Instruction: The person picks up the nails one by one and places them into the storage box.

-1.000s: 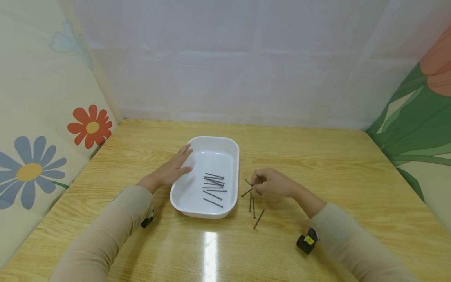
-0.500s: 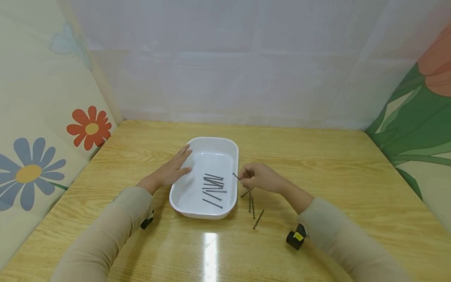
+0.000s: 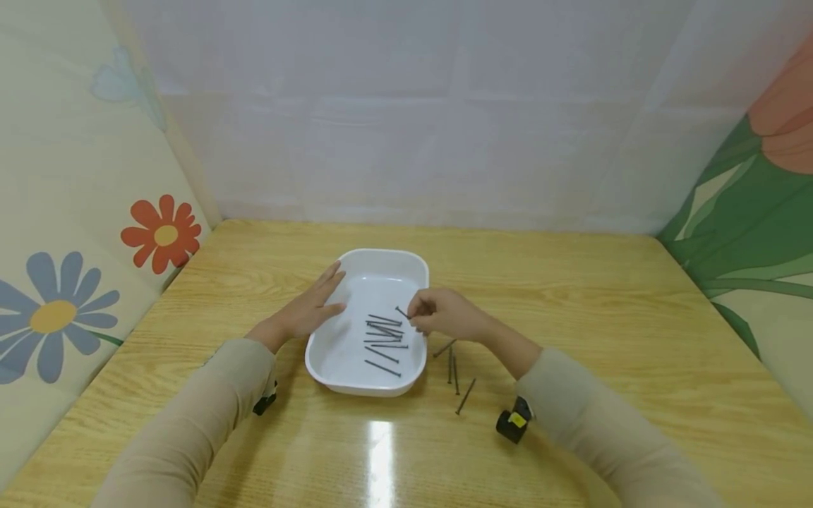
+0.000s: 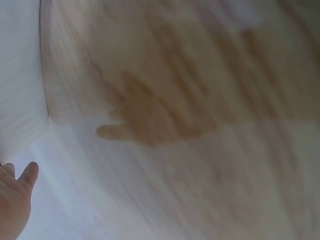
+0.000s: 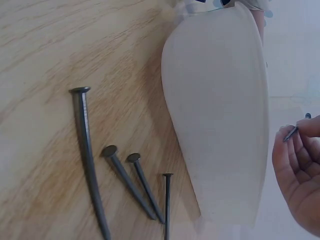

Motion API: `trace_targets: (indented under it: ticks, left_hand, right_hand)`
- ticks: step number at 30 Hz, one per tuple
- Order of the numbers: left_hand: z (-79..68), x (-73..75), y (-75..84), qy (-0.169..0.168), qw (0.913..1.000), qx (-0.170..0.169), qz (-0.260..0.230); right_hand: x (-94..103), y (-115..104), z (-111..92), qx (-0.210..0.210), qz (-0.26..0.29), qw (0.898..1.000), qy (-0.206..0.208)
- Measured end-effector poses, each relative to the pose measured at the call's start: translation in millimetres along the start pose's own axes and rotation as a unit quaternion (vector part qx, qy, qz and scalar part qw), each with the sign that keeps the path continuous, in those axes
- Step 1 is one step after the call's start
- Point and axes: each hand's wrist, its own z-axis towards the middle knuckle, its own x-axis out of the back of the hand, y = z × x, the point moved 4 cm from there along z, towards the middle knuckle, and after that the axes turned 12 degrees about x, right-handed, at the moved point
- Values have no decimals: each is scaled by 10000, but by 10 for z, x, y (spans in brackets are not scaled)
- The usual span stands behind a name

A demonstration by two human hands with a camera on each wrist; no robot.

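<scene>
White tray (image 3: pixel 384 293), one: stood between the two hands. Left hand (image 3: pixel 309 307): fingers lay spread against the tray side nearest it. Right hand (image 3: pixel 451 314): pinched held nail (image 3: pixel 402 311) between thumb and fingers, over the tray. Tray nails (image 3: pixel 382 368), several: lay between the hands. Loose nails (image 3: pixel 466 396), four: lay on wooden table (image 3: pixel 571 296), nearer the person than the right hand.
</scene>
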Motion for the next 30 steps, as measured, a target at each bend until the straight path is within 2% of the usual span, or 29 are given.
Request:
trace_targets:
  ticks: [9,22,26,30]
  left_hand:
    - [13,-18,-34,17,10000,-34,65]
    - [21,-20,-42,2,10000,-62,47]
    - [25,-15,-31,10,9999,-105,32]
    - [26,-11,-26,40,9998,-178,9]
  right_hand:
    - [-82,-14,106,-70,69,9999,-110]
    - [-229,76,288,-390,-277,9984,-301]
    - [-301,77,375,-358,-589,9966,-461]
    - [-383,94,461,-321,-1181,9898,-723]
